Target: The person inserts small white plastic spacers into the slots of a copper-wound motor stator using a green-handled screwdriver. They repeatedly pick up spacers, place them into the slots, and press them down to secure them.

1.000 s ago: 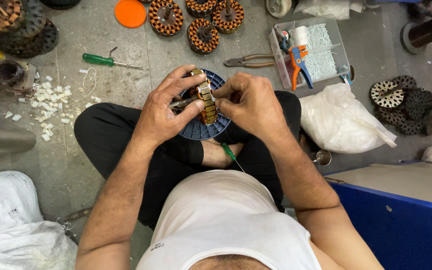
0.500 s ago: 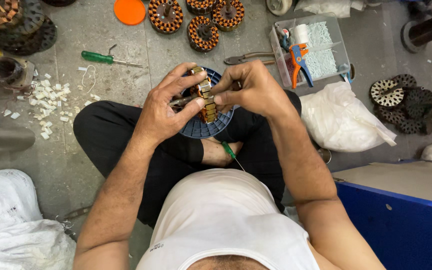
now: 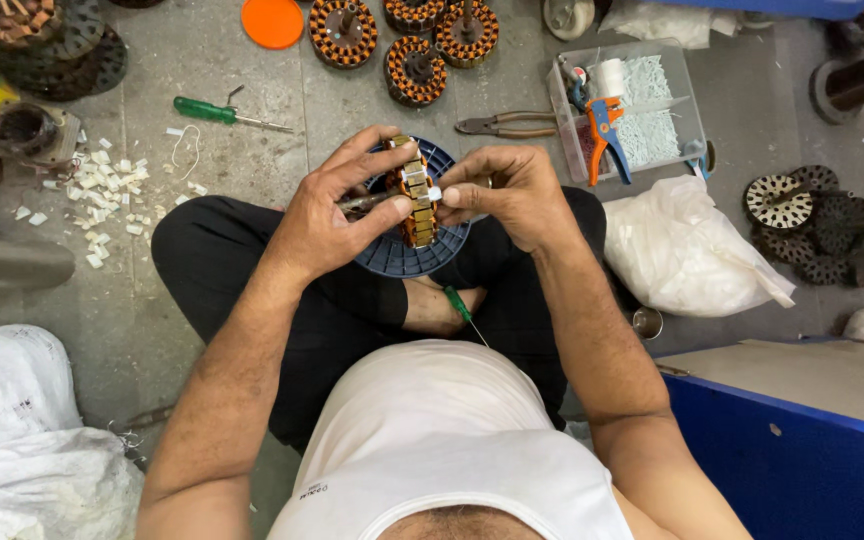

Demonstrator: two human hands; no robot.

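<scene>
While the person sits cross-legged on the floor (image 3: 252,150), both hands meet over the lap around a wound motor stator (image 3: 414,205), its copper coils and metal laminations turned edge-on to the camera. It stands upright above a dark blue round plastic dish (image 3: 402,255) that rests on the legs. The left hand (image 3: 327,215) wraps it from the side, thumb and fingers pressed together on the core. The right hand (image 3: 507,190) comes in from the other side, its grip pinching a small white piece against the stator's edge; what exactly that piece is, I cannot tell.

A green-handled screwdriver (image 3: 460,308) lies against the bare foot just below the dish, its tip hidden by the shirt.

Further out, a clear plastic box (image 3: 687,110) holds a heap of small white pieces, a white roll and an orange-and-blue wire stripper (image 3: 604,125) lying across it. Pliers (image 3: 502,124) lie just beside the box. Three more wound stators (image 3: 414,72) stand near an orange lid (image 3: 272,20), which is cut off by the top edge. A second green screwdriver (image 3: 214,112) lies near scattered white scraps (image 3: 102,195). White bags (image 3: 687,250) sit to the right.
</scene>
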